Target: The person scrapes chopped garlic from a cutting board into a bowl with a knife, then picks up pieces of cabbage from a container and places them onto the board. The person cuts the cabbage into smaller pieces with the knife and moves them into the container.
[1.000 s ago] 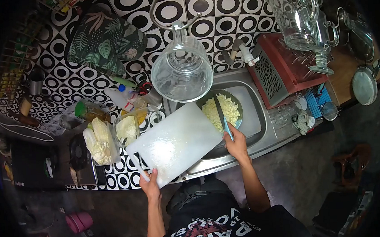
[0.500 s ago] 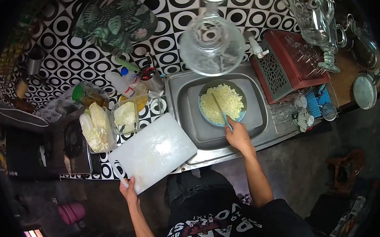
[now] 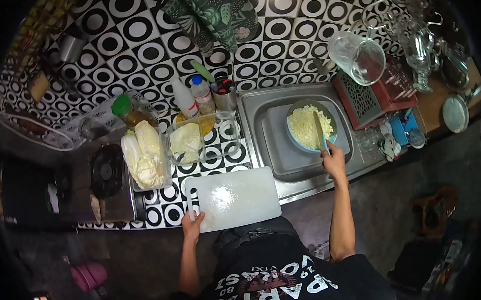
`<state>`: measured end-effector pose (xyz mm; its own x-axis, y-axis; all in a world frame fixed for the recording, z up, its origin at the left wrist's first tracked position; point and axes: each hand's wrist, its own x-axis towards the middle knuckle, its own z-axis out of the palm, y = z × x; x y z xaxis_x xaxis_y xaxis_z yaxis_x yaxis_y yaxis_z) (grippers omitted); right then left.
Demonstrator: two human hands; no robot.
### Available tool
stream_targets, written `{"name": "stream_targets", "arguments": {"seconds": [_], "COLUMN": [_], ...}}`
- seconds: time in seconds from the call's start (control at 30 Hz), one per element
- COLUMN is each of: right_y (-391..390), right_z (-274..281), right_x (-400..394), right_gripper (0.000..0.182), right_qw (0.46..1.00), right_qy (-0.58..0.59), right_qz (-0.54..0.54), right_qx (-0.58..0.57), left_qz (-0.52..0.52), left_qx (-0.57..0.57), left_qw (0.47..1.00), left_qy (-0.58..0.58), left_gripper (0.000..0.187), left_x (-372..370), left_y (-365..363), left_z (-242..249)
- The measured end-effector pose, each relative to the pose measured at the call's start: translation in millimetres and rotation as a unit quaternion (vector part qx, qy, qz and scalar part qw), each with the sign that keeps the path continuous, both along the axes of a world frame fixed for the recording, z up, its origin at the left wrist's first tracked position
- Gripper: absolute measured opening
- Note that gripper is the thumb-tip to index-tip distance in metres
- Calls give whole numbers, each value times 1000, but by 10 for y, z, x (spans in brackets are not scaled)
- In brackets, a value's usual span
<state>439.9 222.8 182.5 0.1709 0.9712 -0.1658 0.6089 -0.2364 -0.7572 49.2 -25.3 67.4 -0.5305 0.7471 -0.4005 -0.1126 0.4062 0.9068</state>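
At the front edge of the surface [image 3: 154, 216], our left fingers [image 3: 200, 218] grip the white board [image 3: 240, 197]. Our right fingers [image 3: 325, 156] hold the knife [image 3: 318, 128] over the bowl [image 3: 329, 113] of bits [image 3: 303, 120] in the sink [image 3: 276, 143].

On the tiled counter [image 3: 155, 215], left of the sink [image 3: 257, 134], I see a cabbage tub [image 3: 167, 173], glass dish [image 3: 232, 146], white bottle [image 3: 185, 100], blue-capped bottle [image 3: 203, 97], metal cup [image 3: 226, 102] and green-lidded jar [image 3: 132, 114].

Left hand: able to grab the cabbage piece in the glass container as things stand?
Probably not: the left hand is gripping the cutting board by its handle. Otherwise the way looks free: the glass container seems uncovered, cabbage piece exposed, just beyond the board.
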Motion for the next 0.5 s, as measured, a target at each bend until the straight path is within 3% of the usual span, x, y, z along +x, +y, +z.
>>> {"name": "stream_targets", "arguments": {"seconds": [0.1, 0.27, 0.43, 0.5], "right_y": [-203, -567, -841, -864], "right_z": [123, 104, 85, 32], "right_x": [-114, -112, -133, -90], "right_gripper": [39, 40, 38, 39], "right_qw": [992, 964, 954, 953], "right_qy": [82, 246, 258, 256], "right_qz": [-91, -100, -147, -157], "right_qx": [8, 17, 30, 33], "left_qz": [-3, 14, 45, 59], "left_qx": [-5, -21, -23, 25], "left_qw": [1000, 999, 996, 988], "left_qy": [-21, 24, 72, 142], "left_gripper": [24, 22, 25, 24], "left_x": [-81, -163, -278, -368], "left_y": [44, 145, 147, 135], "left_z": [-187, -330, -347, -501]}}
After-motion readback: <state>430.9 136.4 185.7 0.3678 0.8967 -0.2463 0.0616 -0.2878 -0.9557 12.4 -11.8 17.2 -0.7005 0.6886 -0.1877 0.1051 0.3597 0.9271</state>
